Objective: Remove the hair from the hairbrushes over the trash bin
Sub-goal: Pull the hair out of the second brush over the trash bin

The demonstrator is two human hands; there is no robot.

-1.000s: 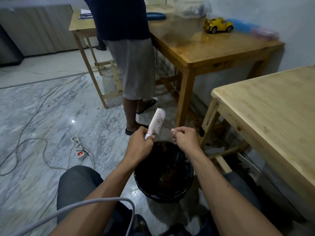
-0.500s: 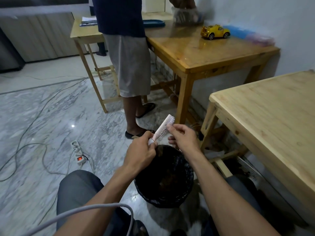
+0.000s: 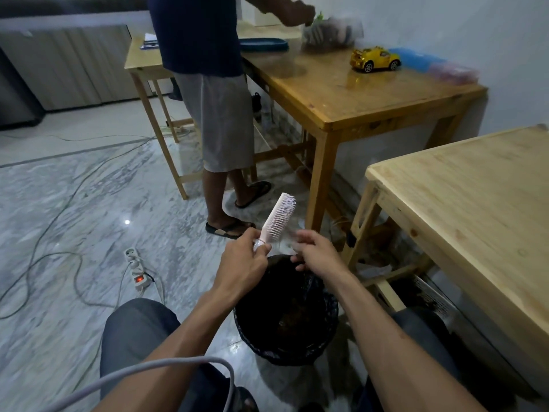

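A pale pink hairbrush (image 3: 278, 219) points up and to the right, bristles facing right, just beyond the far rim of the black trash bin (image 3: 241, 321) that stands on the floor between my knees. My left hand (image 3: 243, 263) is closed around the brush's handle. My right hand (image 3: 316, 254) hovers over the bin's far edge, a short way right of the bristles. Its fingertips are pinched together, and a faint wisp of hair seems to be held in the pinch. Dark clumps lie inside the bin.
A person in grey shorts (image 3: 218, 120) stands close ahead at a wooden table (image 3: 356, 99) carrying a yellow toy car (image 3: 375, 59). A pale wooden table (image 3: 475, 221) is at my right. A power strip (image 3: 137, 270) and cables lie on the marble floor to the left.
My right hand has come off the bristles and drawn back toward the bin. The brush has swung more upright. The standing person has reached toward the container on the table.
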